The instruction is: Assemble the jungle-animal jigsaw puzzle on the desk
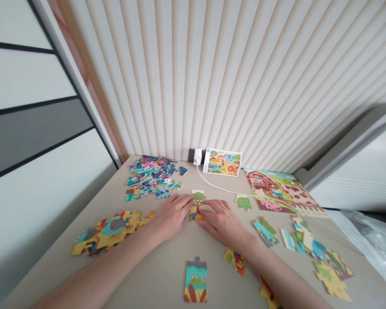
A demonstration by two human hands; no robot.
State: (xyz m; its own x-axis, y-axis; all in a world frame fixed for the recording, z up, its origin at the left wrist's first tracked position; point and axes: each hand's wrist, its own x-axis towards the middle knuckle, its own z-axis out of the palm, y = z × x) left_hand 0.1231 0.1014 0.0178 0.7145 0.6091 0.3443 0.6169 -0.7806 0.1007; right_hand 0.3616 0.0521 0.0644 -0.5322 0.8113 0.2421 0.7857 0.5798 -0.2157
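While both hands meet near the middle of the table [162, 262], the tree strip [197, 206] lies flat between them, upright as seen from the wearer's side. Main risk, as judged: uneven pressure from the two sides could skew the strip or lift an edge. Second risk: the right forearm crosses close to the lion piece [239, 262] and could drag it if lowered.

Left hand [173, 214]: fingers extended, close together, tips at the strip's left edge; thumb hidden, so cannot tell whether it pinches. Right hand [223, 221]: fingers slightly spread, thumb apart from them, tips at the right edge; no clear pinch.

Nearer the wearer: frog piece [196, 281], alone. Left: yellow pile [115, 229] by the left forearm, blue pile [154, 174] beyond. Right: green piece [243, 203], then the farm picture [283, 193]. Far edge: picture card [223, 162], propped up, white cable [217, 185] passing in front.
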